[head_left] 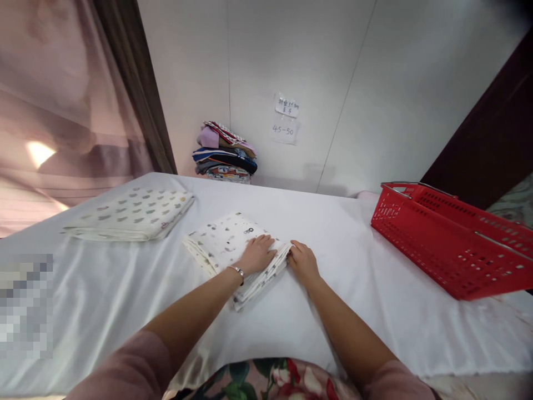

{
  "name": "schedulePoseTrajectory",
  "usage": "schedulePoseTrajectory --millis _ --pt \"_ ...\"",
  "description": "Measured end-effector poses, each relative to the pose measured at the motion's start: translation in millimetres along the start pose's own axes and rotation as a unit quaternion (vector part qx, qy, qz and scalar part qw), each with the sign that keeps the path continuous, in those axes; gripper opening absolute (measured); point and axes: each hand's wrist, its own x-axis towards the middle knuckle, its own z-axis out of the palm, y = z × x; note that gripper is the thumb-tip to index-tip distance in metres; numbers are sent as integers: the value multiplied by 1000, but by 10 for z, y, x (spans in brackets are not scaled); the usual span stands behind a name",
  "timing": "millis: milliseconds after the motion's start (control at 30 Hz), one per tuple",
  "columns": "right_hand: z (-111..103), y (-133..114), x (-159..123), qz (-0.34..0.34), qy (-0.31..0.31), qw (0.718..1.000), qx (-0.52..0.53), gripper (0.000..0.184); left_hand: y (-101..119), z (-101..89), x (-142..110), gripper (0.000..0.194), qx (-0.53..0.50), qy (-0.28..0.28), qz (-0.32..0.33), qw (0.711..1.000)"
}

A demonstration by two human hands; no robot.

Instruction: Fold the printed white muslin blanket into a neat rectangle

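Note:
A folded white cloth with small dark prints [225, 240] lies in the middle of the white-covered table [333, 233]. My left hand [258, 253] rests flat on top of its right part, fingers stretched out, a bracelet on the wrist. My right hand [303, 260] touches the cloth's right edge, its fingers curled against the folded layers. Whether those fingers grip the edge or only press it, I cannot make out.
Another folded white cloth with grey-green prints [131, 214] lies at the left. A red plastic basket [449, 239] stands at the right. A stack of folded colourful clothes [225, 153] sits at the back against the wall, under a paper note [286, 106].

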Motion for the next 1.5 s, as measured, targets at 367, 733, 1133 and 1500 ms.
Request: schedulePoseTrajectory --millis 367,733,1133,1500 --pt "60 -60 42 14 -32 999 -11 24 -323 -69 -30 44 58 -3 -72 996" --pt "37 37 -40 -60 54 997 -12 31 -374 -31 -162 54 29 -11 -84 996" --pt "66 244 -125 -60 7 997 37 29 -620 -246 -294 56 24 -33 -119 992" --pt "-55 377 -68 9 44 980 193 21 -777 -195 -550 67 27 -12 -194 981"
